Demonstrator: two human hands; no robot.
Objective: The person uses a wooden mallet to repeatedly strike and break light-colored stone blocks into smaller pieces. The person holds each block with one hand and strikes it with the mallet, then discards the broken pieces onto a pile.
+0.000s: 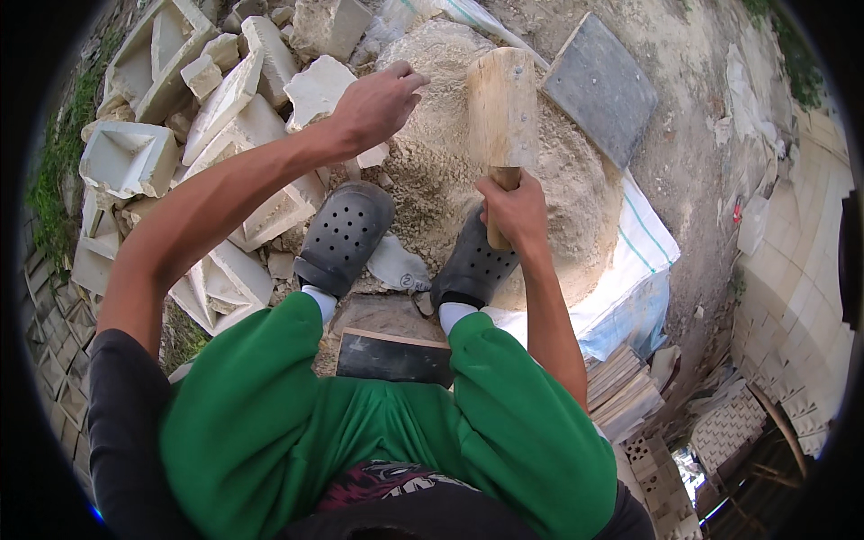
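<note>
My right hand (519, 209) is wrapped round the short handle of a wooden mallet (502, 106). Its thick, pale, block-like head points away from me, above a heap of crushed, sandy rubble (432, 112). My left hand (378, 105) reaches out over the left side of that heap, near a broken white chunk (319, 90). Its fingers are loosely bent and slightly apart, and nothing shows in them. Between my grey clogs (346, 229) lies a flat whitish fragment (398, 264) with dark marks on it.
Broken white cast pieces (130, 157) are piled on the left. A grey square slab (601, 90) leans at the heap's far right. White woven sheeting (644, 232) lies under the heap. Stacked flat strips (621, 391) sit at the near right, and a dark board (393, 356) lies between my legs.
</note>
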